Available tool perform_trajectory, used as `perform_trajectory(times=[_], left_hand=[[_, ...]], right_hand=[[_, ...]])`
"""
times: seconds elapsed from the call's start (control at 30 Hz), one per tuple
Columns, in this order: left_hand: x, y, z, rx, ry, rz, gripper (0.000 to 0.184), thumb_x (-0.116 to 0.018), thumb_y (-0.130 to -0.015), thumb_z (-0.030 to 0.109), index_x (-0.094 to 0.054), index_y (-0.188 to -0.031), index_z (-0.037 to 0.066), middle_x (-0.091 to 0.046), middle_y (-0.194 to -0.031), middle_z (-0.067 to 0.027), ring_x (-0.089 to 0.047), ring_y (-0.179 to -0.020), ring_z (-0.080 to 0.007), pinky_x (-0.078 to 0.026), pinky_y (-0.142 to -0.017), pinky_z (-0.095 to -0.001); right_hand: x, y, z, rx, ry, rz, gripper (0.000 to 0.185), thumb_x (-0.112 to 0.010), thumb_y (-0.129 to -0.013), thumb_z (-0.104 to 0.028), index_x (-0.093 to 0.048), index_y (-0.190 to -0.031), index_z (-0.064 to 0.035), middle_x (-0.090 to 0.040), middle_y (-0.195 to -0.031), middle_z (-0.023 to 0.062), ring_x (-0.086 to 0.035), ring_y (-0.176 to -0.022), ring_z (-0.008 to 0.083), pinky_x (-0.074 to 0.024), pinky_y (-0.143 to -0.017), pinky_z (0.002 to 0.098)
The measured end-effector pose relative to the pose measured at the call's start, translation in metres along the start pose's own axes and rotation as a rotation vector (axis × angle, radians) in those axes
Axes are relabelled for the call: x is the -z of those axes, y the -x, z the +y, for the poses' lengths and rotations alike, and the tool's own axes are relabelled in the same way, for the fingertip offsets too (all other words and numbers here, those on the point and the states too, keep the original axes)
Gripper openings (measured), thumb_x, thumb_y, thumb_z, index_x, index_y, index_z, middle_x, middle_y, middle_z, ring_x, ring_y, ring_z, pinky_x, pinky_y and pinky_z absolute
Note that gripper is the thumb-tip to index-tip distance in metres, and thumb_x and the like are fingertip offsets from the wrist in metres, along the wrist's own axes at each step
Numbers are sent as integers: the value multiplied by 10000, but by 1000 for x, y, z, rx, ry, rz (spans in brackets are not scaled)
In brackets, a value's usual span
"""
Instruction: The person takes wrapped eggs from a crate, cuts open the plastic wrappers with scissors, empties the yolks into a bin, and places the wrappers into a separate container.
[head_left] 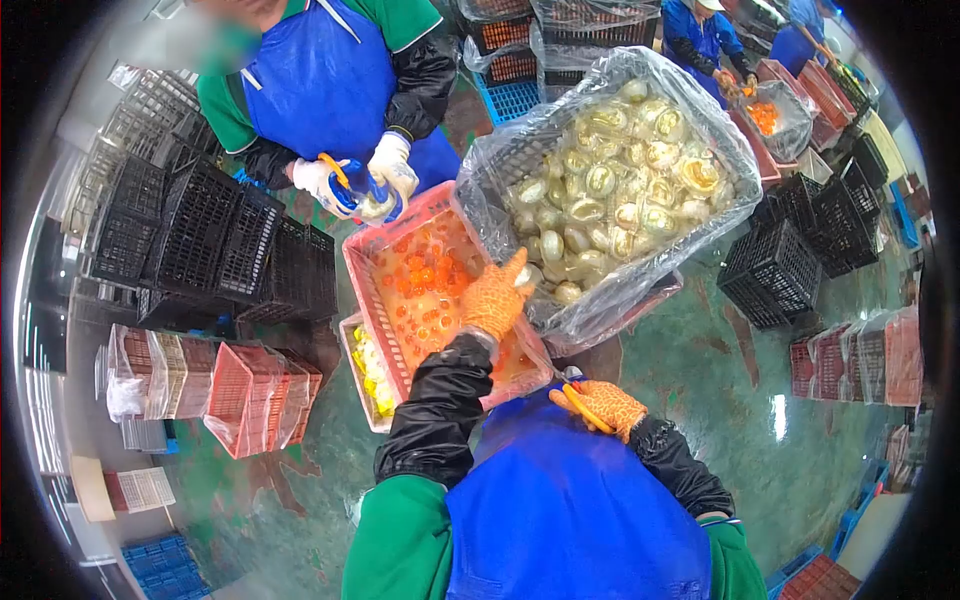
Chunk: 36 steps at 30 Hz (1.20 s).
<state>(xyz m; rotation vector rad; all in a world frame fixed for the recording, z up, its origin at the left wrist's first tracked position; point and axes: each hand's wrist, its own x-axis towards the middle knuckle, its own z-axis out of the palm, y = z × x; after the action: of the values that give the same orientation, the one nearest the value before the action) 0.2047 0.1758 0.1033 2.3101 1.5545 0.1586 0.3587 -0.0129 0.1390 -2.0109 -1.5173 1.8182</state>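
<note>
My left hand (492,303), in an orange textured glove, is closed at the near left edge of a large crate lined with clear plastic (645,265). Its fingertips pinch a pale oval egg (527,273), partly hidden. Many similar pale, wet ovals (600,180) fill that crate. Below my left forearm is a pink crate (368,290) holding cloudy liquid and round orange yolks (430,275). Close to my apron, my right hand (618,408), also gloved in orange, grips a tool with a yellow-orange handle (585,408); its working end is mostly hidden.
Across from me, a co-worker's white-gloved hands (365,185) hold an orange-handled tool. A smaller container (352,345) with yellow and white pieces stands beside the pink crate. Stacked black crates (200,235) and pink crates (262,390) are at left, more black crates (770,270) at right.
</note>
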Motion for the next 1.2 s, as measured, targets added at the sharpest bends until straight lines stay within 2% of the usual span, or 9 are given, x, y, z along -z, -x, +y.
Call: perform_trajectory(times=[0.17, 0.23, 0.37, 0.5, 0.53, 0.57, 0.7, 0.87, 1.2], left_hand=[[13, 10, -37, 146, 1045, 34, 548, -498, -949, 424, -384, -1417, 161, -594, -1152, -90, -638, -874, -222, -540, -608, -351], [23, 22, -48, 106, 1650, -55, 481, -442, -984, 401, -411, -1394, 150, -591, -1012, -68, -639, -738, -196, -525, -567, -282], [25, 56, -42, 148, 1909, -163, 526, -394, -982, 472, -409, -1393, 144, -598, -1133, -56, -647, -799, -206, -548, -556, -292], [33, 71, -24, 168, 1800, -72, 560, -376, -982, 499, -447, -1362, 94, -601, -1096, -40, -624, -866, -178, -534, -650, -284], [32, 74, -24, 285, 2043, -176, 487, -357, -1002, 458, -446, -1353, 133, -619, -1002, -16, -611, -680, -148, -455, -434, -233], [33, 77, -27, 286, 2045, -161, 487, -357, -1002, 458, -446, -1353, 133, -619, -1002, -16, -611, -680, -148, -455, -434, -233], [26, 87, -37, 177, 1788, -162, 444, -458, -988, 374, -508, -1296, 57, -604, -1097, -43, -598, -897, -134, -525, -710, -268], [34, 97, -51, 261, 1388, -306, 492, -336, -996, 489, -560, -1187, 95, -638, -798, -45, -530, -460, -133, -390, -357, -254], [32, 97, -63, 357, 1469, -146, 489, -362, -978, 513, -588, -1110, 99, -647, -756, -45, -541, -444, -128, -380, -330, -224]], right_hand=[[0, 5, -2, 62, -36, 108, 502, -579, -853, -564, -612, -801, -66, -562, -597, 45, -546, -492, 150, -416, -464, 324], [-6, 0, 4, 93, -54, 159, 459, -610, -851, -515, -603, -847, -56, -597, -673, 90, -594, -564, 222, -452, -522, 357], [-3, -21, -5, 170, 23, 325, 738, -644, -793, -558, -467, -1179, 45, -588, -1101, 289, -573, -1056, 415, -456, -878, 453], [1, -34, -26, 299, 4, 363, 811, -697, -753, -544, -448, -1240, 55, -555, -1166, 301, -535, -1115, 429, -436, -928, 439], [0, -39, -28, 339, 58, 362, 840, -703, -744, -549, -439, -1254, 63, -547, -1185, 297, -529, -1132, 419, -429, -943, 433], [1, -43, -31, 379, 111, 363, 868, -709, -735, -553, -429, -1268, 72, -540, -1203, 293, -522, -1149, 410, -422, -959, 426], [6, -44, -48, 363, 131, 254, 935, -693, -737, -575, -383, -1321, 87, -495, -1269, 292, -487, -1200, 398, -399, -994, 419], [14, -49, -63, 302, 102, 158, 840, -690, -733, -587, -476, -1205, 73, -571, -1147, 263, -555, -1089, 388, -436, -905, 410], [10, -66, -61, 385, 265, 121, 610, -686, -738, -503, -576, -1012, 31, -625, -966, 281, -599, -950, 431, -471, -798, 454]])
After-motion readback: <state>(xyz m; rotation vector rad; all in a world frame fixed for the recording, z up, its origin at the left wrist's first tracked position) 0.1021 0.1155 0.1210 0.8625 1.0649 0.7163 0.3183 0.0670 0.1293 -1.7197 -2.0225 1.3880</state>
